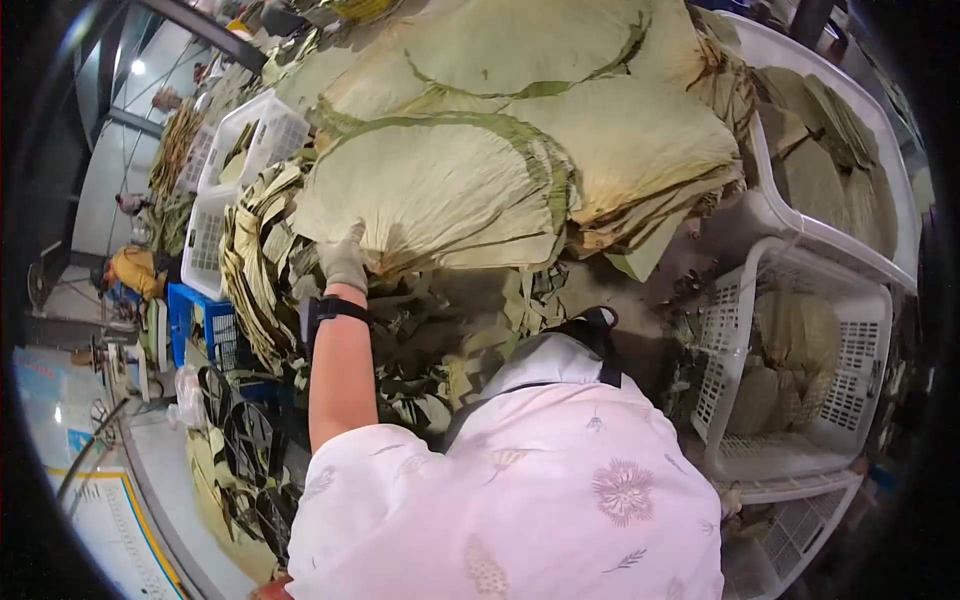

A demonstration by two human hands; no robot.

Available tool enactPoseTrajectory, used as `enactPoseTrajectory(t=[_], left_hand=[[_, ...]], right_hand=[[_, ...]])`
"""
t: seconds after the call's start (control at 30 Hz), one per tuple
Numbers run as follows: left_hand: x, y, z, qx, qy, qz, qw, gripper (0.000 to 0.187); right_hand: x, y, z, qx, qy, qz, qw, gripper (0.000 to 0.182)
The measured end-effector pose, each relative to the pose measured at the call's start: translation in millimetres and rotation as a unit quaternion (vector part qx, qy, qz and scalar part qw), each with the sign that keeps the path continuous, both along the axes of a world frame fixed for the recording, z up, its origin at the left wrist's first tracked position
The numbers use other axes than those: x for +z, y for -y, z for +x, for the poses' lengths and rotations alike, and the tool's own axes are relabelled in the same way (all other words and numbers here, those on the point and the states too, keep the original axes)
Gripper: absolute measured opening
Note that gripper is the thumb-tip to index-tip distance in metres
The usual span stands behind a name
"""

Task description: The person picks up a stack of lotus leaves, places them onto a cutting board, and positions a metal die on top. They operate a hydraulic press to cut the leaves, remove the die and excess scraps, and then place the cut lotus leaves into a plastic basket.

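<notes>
A pale glove covers my left hand (346, 260), which grips the near left edge of a dried lotus leaf (440, 190). Its fingertips rest on the leaf's upper face; the thumb is hard to make out. This leaf is broad and fan-shaped, with ribs spreading out from the near edge, and lies on top of a stack. Beside and beyond it are more stacked lotus leaves (650, 150), greenish with browned edges. A dark band (335, 310) circles my left wrist. My right hand does not show.
White plastic baskets holding leaves (800, 370) stand at the right. At the left are more white crates (250, 140), a blue crate (205, 325) and a bundle of curled leaves (260, 260). Leaf scraps (420, 400) litter the area below my arm. Another person (140, 270) is at far left.
</notes>
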State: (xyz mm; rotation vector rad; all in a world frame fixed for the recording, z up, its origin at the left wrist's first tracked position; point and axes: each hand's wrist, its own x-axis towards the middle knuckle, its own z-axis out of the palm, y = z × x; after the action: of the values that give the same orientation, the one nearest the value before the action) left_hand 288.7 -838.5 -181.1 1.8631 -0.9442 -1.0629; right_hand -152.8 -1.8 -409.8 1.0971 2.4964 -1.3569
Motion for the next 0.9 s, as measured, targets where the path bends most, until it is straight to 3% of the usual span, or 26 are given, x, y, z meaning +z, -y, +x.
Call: enactPoseTrajectory(t=[0.03,0.07,0.13,0.17,0.27,0.43,0.53,0.6,0.67,0.7,0.73,0.8,0.83,0.87,0.9], left_hand=[[-30,6,21,0.01,-0.103,-0.018,0.994,0.053],[-24,-4,14,0.013,-0.106,-0.018,0.994,0.053],[-15,-24,-7,0.037,-0.34,0.069,0.937,0.046],[-33,-16,-1,0.033,-0.392,0.092,0.915,0.035],[-45,-22,-8,-0.044,-0.356,0.031,0.933,0.03],[-28,-18,-4,-0.06,-0.332,0.081,0.938,0.023],[29,-30,-26,-0.038,-0.235,0.02,0.971,0.018],[62,-36,-42,-0.021,-0.292,0.045,0.955,0.016],[71,-31,-45,-0.05,-0.353,0.018,0.934,0.019],[74,-24,-36,-0.126,-0.373,0.007,0.919,0.023],[108,-43,-61,-0.127,-0.394,-0.027,0.91,0.026],[138,-41,-75,-0.186,-0.462,-0.085,0.863,0.027],[153,-42,-82,-0.174,-0.477,-0.105,0.855,0.027],[162,-41,-88,-0.162,-0.492,-0.125,0.846,0.028],[164,-32,-84,-0.237,-0.539,-0.131,0.797,0.028]], right_hand=[[2,3,-1,0.0,-0.005,0.007,1.0,0.075],[2,4,-3,-0.001,-0.011,0.013,1.0,0.074],[2,8,-3,-0.004,-0.022,0.022,1.0,0.074],[3,10,-5,-0.005,-0.027,0.026,0.999,0.073],[4,14,-6,-0.007,-0.04,0.031,0.999,0.072],[4,10,-1,-0.01,-0.053,0.039,0.998,0.069],[4,6,-1,-0.007,-0.06,0.042,0.997,0.068],[3,3,2,-0.013,-0.065,0.045,0.997,0.068],[5,2,-1,0.032,-0.03,0.057,0.997,0.056],[-2,4,0,-0.005,-0.09,0.03,0.996,0.053],[0,7,1,-0.008,-0.091,0.03,0.995,0.053],[32,33,4,-0.037,-0.028,0.037,0.998,0.054],[2,4,-4,-0.045,-0.041,-0.077,0.995,0.06],[13,14,-5,-0.048,-0.044,-0.078,0.995,0.06],[26,29,-9,-0.062,-0.038,0.095,0.993,0.056]])
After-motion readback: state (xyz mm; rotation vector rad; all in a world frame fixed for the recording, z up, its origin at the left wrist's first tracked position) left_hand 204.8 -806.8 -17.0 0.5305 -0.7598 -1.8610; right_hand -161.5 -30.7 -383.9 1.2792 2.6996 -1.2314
